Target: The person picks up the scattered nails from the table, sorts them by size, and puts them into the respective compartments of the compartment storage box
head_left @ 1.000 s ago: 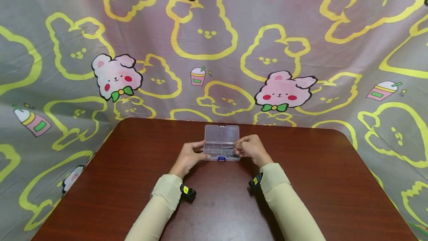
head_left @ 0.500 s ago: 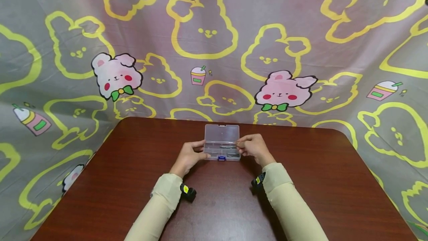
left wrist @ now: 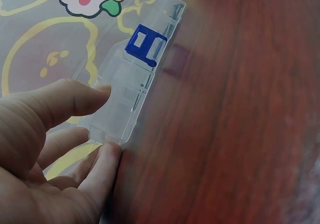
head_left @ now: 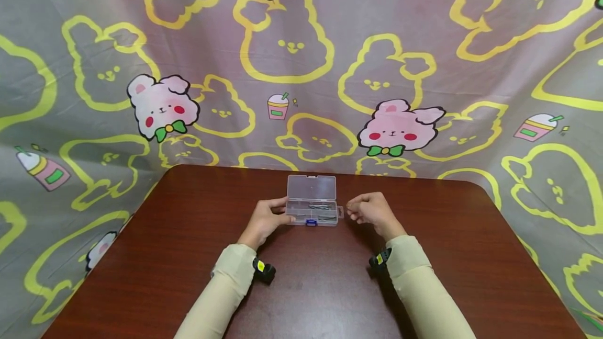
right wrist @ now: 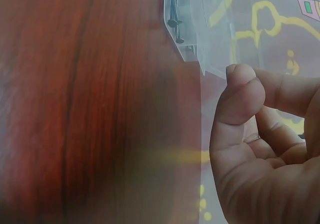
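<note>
A clear plastic compartment box (head_left: 312,189) lies on the table with its lid raised at the back. Its blue latch (left wrist: 145,44) is at the front. Thin dark metal nails (right wrist: 174,13) with flat heads lie in compartments, mostly on the right side. My left hand (head_left: 266,221) holds the box's left end, thumb at the front and fingers behind and below. Just off the right end is my right hand (head_left: 372,211), fingers curled and thumb tip against the index finger (right wrist: 242,76). Nothing shows between those tips. A clear hanging tab (head_left: 341,212) projects from that end.
The brown wooden table (head_left: 311,286) has rounded far corners. A patterned cloth (head_left: 301,67) hangs behind it and along both sides. A black wrist camera (head_left: 264,270) sits on the left sleeve, another camera (head_left: 379,260) on the right.
My right hand has come out of the box's right compartments and moved right, uncovering the nails and the end tab. The left hand and box stay in place.
</note>
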